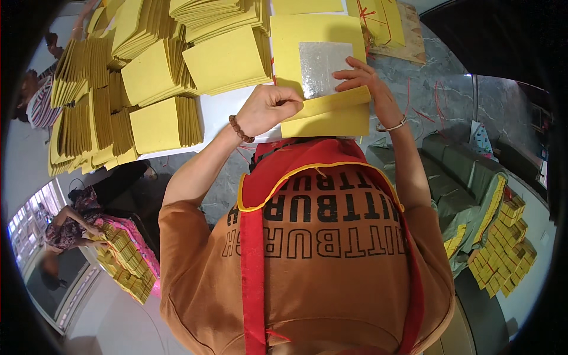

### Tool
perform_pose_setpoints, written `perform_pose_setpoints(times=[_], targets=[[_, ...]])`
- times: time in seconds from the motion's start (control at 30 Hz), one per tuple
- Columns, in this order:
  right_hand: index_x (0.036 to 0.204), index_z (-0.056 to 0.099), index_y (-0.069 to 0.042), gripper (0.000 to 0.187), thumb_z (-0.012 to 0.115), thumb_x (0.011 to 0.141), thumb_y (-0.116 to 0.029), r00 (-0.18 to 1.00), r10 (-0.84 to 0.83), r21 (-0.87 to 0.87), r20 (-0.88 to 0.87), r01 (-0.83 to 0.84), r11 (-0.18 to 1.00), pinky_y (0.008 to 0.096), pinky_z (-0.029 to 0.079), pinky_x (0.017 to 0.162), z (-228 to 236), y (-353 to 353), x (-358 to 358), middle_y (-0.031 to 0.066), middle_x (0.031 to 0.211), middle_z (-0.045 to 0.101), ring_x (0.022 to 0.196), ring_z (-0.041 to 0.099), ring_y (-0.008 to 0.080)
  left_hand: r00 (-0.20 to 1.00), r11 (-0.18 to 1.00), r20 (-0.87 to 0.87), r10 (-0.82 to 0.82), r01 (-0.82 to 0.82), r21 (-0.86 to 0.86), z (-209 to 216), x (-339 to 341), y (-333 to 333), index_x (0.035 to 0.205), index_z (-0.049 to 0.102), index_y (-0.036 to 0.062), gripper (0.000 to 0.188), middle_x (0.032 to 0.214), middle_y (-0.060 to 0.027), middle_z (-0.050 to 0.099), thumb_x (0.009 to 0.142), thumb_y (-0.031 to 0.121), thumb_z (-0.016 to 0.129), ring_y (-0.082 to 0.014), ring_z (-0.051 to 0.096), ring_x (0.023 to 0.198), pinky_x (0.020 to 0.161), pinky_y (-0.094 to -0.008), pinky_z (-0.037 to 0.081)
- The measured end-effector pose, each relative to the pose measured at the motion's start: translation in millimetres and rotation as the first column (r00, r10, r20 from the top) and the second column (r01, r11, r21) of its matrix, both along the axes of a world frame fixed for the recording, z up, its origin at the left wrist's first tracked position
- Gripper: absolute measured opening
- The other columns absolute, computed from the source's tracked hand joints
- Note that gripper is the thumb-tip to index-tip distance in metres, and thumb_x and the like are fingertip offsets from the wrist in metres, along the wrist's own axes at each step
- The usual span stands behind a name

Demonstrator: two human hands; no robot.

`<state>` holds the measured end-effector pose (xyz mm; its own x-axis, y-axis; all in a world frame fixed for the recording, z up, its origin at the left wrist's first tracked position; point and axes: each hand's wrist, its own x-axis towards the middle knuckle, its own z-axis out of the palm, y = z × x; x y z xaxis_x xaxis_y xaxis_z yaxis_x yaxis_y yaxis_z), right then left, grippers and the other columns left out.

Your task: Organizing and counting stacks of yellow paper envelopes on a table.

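Note:
In front of me lies a yellow paper sheet (287,56) with a silvery rectangle (318,68) on it. Its near part is turned up into a raised flap (334,102). My left hand (269,109) is closed, pinching the flap's left end between thumb and curled fingers. At the other end my right hand (373,89) has the flap against its palm, its thumb hidden by the paper. The fingers of that hand are spread apart and reach over the silvery rectangle. Bundles of folded yellow paper (225,62) stand close to my left hand.
More folded stacks (94,118) crowd the white tabletop (222,112) at left. A wooden board (408,47) carries yellow sheets at far right. A green sofa (455,171) and heaped yellow bundles (503,242) stand at right. A person (71,228) handles yellow bundles (124,260) at lower left.

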<state>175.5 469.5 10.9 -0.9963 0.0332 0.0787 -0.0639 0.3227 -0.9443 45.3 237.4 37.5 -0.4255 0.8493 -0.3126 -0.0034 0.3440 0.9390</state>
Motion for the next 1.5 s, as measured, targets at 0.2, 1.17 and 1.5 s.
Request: perform_pose_setpoints(times=[0.2, 1.17, 1.5], targets=[[0.090, 0.068, -0.006, 0.074, 0.006, 0.095, -0.045, 1.000, -0.023, 0.044, 0.012, 0.022, 0.999, 0.0381, 0.019, 0.108, -7.0, 0.1, -0.3, 0.0090, 0.118, 0.059, 0.130, 0.030, 0.0259, 0.997, 0.998, 0.063, -0.034, 0.038, -0.051, 1.6, -4.2, 0.6, 0.082, 0.064, -0.0021, 0.016, 0.063, 0.0013, 0.057, 0.082, 0.012, 0.059, -0.0030, 0.047, 0.060, 0.055, -0.0211, 0.040], [0.093, 0.067, -0.006, 0.089, -0.001, 0.087, -0.064, 0.998, 0.056, 0.101, 0.026, -0.058, 0.993, 0.0415, 0.016, 0.109, 3.6, 3.9, -0.7, 0.0092, 0.120, 0.057, 0.131, 0.028, 0.0262, 0.989, 0.994, 0.129, -0.075, 0.085, -0.072, 7.6, -7.5, 3.1, 0.080, 0.064, -0.0016, 0.012, 0.069, 0.0004, 0.060, 0.079, 0.010, 0.059, -0.0042, 0.050, 0.063, 0.058, -0.0213, 0.041], [0.108, 0.063, -0.008, 0.030, 0.065, 0.079, -0.012, 0.997, 0.059, 0.115, 0.049, -0.064, 0.991, 0.0361, 0.026, 0.106, 5.4, 2.0, 3.5, 0.0044, 0.128, 0.051, 0.131, 0.028, 0.0222, 0.987, 0.990, 0.139, -0.085, 0.099, -0.102, 17.3, -15.8, -1.7, 0.092, 0.064, -0.0002, 0.022, 0.081, -0.0034, 0.062, 0.080, 0.017, 0.065, -0.0094, 0.054, 0.074, 0.068, -0.0252, 0.043]])
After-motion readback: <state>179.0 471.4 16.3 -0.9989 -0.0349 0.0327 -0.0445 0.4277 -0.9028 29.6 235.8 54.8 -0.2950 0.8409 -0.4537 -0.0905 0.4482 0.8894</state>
